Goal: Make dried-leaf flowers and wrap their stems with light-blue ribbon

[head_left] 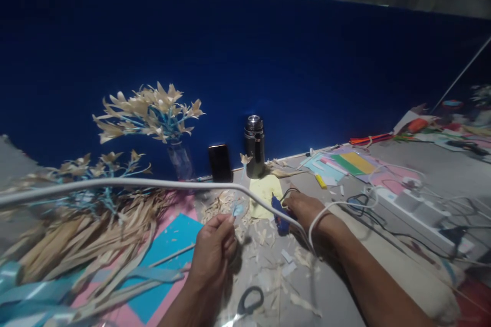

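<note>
My left hand (218, 242) pinches a thin pale-blue stem, topped by a small cream husk flower (246, 159) that stands out against the flask. My right hand (305, 210) is closed around a blue glue gun (282, 220) at the edge of a yellow paper (264, 191); its fingers are partly hidden. Between and around the hands lie scraps of dry husk (264, 237). Dark-handled scissors (251, 300) rest on the table close to my left forearm.
A pale cable (126, 184) crosses in front of both hands. Behind stand a flask (254, 145), a phone (220, 163) and a glass vase (179, 159) of husk flowers. Dry husk strips (88, 235) and blue paper (169, 250) lie left; a power strip (414, 219) lies right.
</note>
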The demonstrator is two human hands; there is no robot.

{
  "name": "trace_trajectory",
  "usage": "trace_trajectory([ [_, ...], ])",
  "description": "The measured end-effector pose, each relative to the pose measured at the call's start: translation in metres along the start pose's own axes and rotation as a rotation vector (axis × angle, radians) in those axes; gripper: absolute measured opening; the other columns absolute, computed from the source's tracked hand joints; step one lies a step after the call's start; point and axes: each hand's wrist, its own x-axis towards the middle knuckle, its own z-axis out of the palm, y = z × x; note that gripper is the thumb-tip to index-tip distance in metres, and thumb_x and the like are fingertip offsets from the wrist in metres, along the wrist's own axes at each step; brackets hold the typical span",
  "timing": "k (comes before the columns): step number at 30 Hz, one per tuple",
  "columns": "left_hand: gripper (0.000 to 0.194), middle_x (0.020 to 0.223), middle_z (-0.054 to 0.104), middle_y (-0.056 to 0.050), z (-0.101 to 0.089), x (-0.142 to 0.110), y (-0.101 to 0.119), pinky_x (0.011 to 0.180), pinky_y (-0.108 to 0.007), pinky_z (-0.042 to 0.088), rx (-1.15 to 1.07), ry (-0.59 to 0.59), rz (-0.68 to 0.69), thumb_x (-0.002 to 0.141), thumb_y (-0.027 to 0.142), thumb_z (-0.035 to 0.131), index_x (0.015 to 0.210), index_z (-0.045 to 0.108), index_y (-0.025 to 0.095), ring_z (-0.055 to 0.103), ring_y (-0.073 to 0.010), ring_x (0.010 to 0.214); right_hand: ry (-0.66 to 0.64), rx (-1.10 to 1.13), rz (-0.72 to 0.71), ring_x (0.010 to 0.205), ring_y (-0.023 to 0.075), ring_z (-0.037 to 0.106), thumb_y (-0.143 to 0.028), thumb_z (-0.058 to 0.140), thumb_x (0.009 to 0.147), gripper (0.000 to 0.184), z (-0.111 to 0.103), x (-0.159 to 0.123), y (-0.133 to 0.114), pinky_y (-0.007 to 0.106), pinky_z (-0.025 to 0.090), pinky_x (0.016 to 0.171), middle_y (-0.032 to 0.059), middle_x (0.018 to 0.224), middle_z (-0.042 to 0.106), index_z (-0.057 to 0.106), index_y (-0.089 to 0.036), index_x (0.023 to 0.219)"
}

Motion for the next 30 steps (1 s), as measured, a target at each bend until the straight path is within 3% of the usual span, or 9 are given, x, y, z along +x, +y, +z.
trace_trajectory([
  [2,0.043,0.05,0.032,0.013,0.0,-0.002,-0.002,0.039,-0.014,0.015,-0.017,-0.05,-0.024,0.065,0.039,0.092,0.07,0.056,0.018,0.019,-0.0021,0.042,0.089,0.096,-0.022,0.1,0.0289,0.067,-0.015,0.07,0.078,0.031,-0.002,-0.003,-0.007,0.032,0.046,0.079,0.0125,0.109,0.072,0.077,-0.019,0.108],
  [5,0.043,0.048,0.033,0.012,0.001,-0.005,-0.007,0.039,-0.015,0.016,0.002,-0.091,-0.054,0.064,0.041,0.093,0.069,0.058,0.017,0.02,-0.0021,0.042,0.193,0.52,-0.128,0.084,0.0223,0.067,-0.019,0.061,0.087,0.018,-0.002,-0.01,-0.027,0.03,0.047,0.075,0.0078,0.09,0.075,0.078,-0.017,0.092],
  [8,0.042,0.046,0.032,0.012,0.002,-0.008,-0.012,0.039,-0.016,0.017,0.039,-0.095,-0.065,0.063,0.043,0.092,0.068,0.06,0.016,0.021,-0.0024,0.04,0.131,0.99,-0.228,0.074,0.0192,0.064,-0.033,0.067,0.084,0.02,0.006,-0.014,-0.049,0.029,0.046,0.068,0.0048,0.083,0.073,0.077,-0.017,0.091],
  [11,0.039,0.045,0.034,0.011,0.002,-0.008,-0.015,0.04,-0.017,0.02,0.086,-0.073,-0.046,0.063,0.043,0.092,0.069,0.064,0.016,0.024,-0.003,0.04,0.122,1.193,-0.179,0.066,0.0168,0.058,-0.038,0.073,0.076,0.022,0.017,-0.013,-0.061,0.028,0.043,0.063,0.0022,0.072,0.068,0.075,-0.017,0.082],
  [16,0.037,0.043,0.039,0.01,0.0,-0.006,-0.018,0.04,-0.018,0.022,0.145,-0.037,-0.023,0.063,0.042,0.09,0.069,0.065,0.016,0.031,-0.0043,0.039,0.108,1.283,-0.049,0.057,0.0132,0.05,-0.032,0.076,0.071,0.017,0.024,-0.012,-0.068,0.025,0.039,0.057,-0.0022,0.06,0.059,0.068,-0.017,0.067],
  [23,0.035,0.042,0.041,0.01,0.003,-0.007,-0.024,0.04,-0.019,0.022,0.149,0.026,-0.044,0.061,0.039,0.089,0.07,0.063,0.018,0.032,-0.0052,0.038,0.165,1.329,-0.045,0.054,0.0117,0.045,-0.03,0.07,0.069,0.014,0.03,-0.012,-0.073,0.024,0.035,0.054,-0.0029,0.058,0.057,0.066,-0.017,0.066],
  [30,0.028,0.048,0.046,0.009,0.002,-0.011,-0.027,0.041,-0.02,0.026,0.324,0.176,0.14,0.064,0.035,0.085,0.071,0.063,0.019,0.036,-0.0071,0.041,0.212,1.412,-0.014,0.059,0.0128,0.049,-0.036,0.071,0.07,0.02,0.04,-0.015,-0.086,0.026,0.039,0.061,-0.0015,0.06,0.059,0.066,-0.017,0.063],
])
